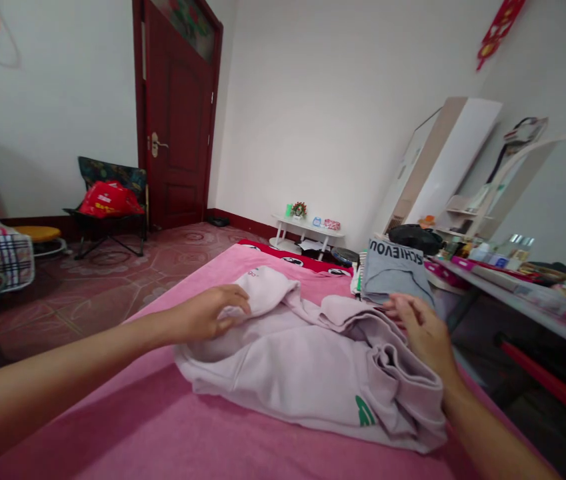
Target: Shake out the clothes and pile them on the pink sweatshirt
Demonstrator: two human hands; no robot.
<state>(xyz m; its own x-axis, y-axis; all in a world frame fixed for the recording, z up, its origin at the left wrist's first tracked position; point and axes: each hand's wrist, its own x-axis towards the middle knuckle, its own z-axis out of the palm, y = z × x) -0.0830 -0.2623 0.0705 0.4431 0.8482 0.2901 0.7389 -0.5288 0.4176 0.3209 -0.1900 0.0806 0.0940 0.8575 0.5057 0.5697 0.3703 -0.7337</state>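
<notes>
A pale pinkish-grey sweatshirt (287,353) lies bunched and partly folded in front of me, with a green print near its lower right. My left hand (220,310) rests at its upper left part, thumb and fingers apart against the cloth. At the opposite end, my right hand (423,330) hovers beside the gathered folds, its fingers loosely bent and apart; nothing shows between them. Beneath the sweatshirt spreads a pink blanket (163,433). Just beyond my right hand sits a folded grey garment (395,277) with dark lettering.
A cluttered dressing table (523,293) with bottles stands along the right. Beyond the bed is a low white table (307,227) with a small flower pot. To the left, a folding chair (113,173) holds a red bag (110,200), near a dark red door (180,127).
</notes>
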